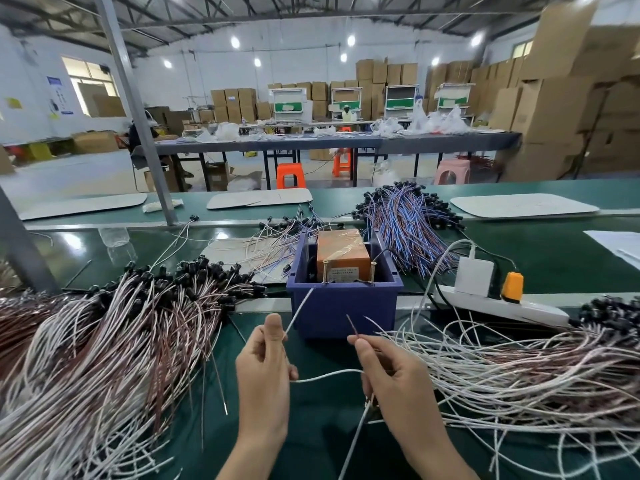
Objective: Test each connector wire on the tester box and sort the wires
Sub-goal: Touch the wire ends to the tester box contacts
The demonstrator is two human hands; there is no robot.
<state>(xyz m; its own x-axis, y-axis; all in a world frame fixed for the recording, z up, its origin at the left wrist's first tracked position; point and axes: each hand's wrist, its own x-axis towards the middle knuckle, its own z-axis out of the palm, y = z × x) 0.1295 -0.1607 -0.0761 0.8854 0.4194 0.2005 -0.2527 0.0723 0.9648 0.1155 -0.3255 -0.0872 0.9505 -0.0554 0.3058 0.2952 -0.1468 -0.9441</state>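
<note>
- The left hand [265,372] is pinching a white lead [299,311] between thumb and fingers, tip pointing up at the blue bin [343,306].
- The right hand [394,379] is pinching a brown lead [353,325] the same way.
- The orange tester box [343,254] is sitting inside the bin, between the wire piles [104,341].

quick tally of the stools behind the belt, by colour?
Orange stools: 2
Pink stool: 1
Total: 3
</note>
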